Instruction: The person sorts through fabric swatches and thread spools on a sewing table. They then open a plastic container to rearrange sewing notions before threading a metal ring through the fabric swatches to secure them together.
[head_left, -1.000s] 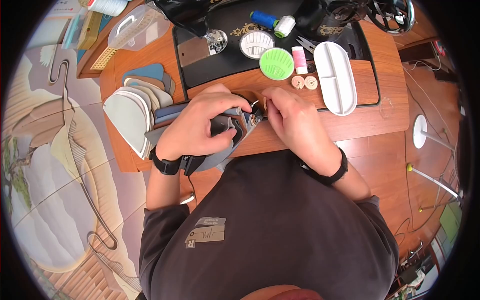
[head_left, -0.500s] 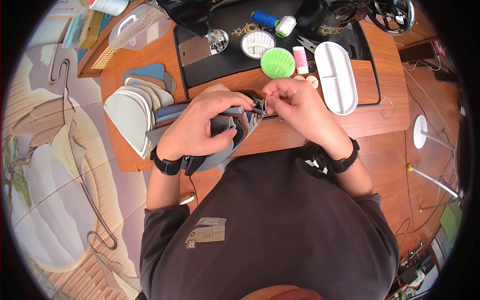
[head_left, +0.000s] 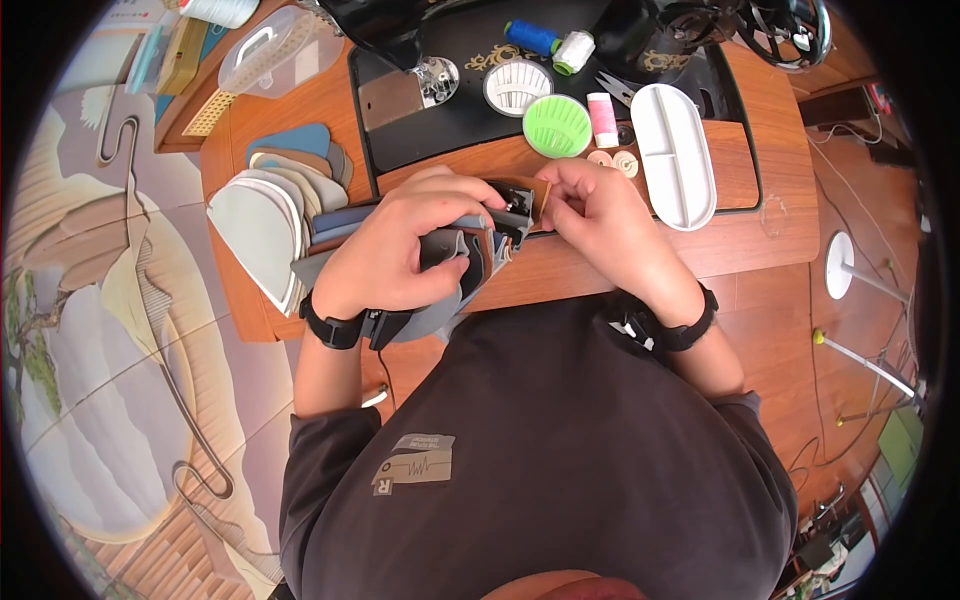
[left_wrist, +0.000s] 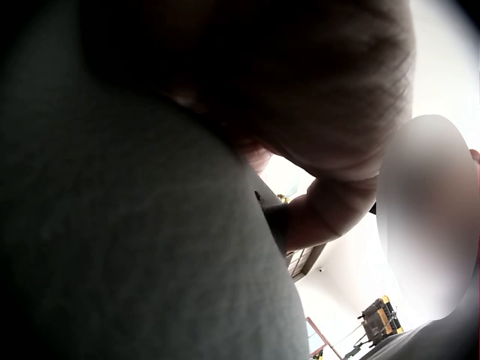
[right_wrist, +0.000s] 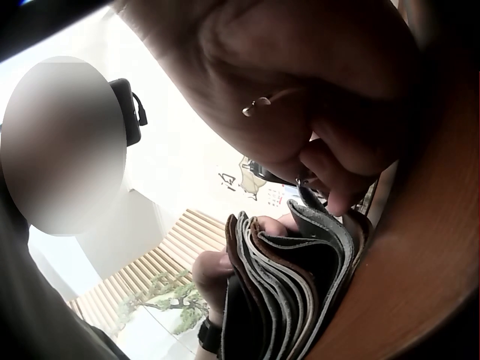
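My left hand (head_left: 395, 245) grips a thick bundle of leather-like swatches (head_left: 345, 222), curved over in brown, grey, blue and black layers. Their edges stack side by side in the right wrist view, where the bundle (right_wrist: 281, 292) stands on end by the wooden table. At the bundle's right end, my right hand (head_left: 610, 220) pinches the edge of a brown swatch (head_left: 541, 200) between thumb and forefinger. A small shiny metal piece (right_wrist: 256, 106) shows against the right palm. In the left wrist view a dark grey swatch (left_wrist: 150, 225) covers much of the frame.
Fanned pale swatches (head_left: 258, 235) lie left of the hands. Beyond them are a sewing machine (head_left: 375, 40), a white pin wheel (head_left: 518, 88), a green pin wheel (head_left: 557, 126), pink thread (head_left: 602, 120), scissors (head_left: 615, 90) and a white divided tray (head_left: 655, 140).
My right hand has shifted slightly right and turned, its fingers on the brown swatch, whose edge now stands out farther from the bundle. My left hand keeps its grip in almost the same place.
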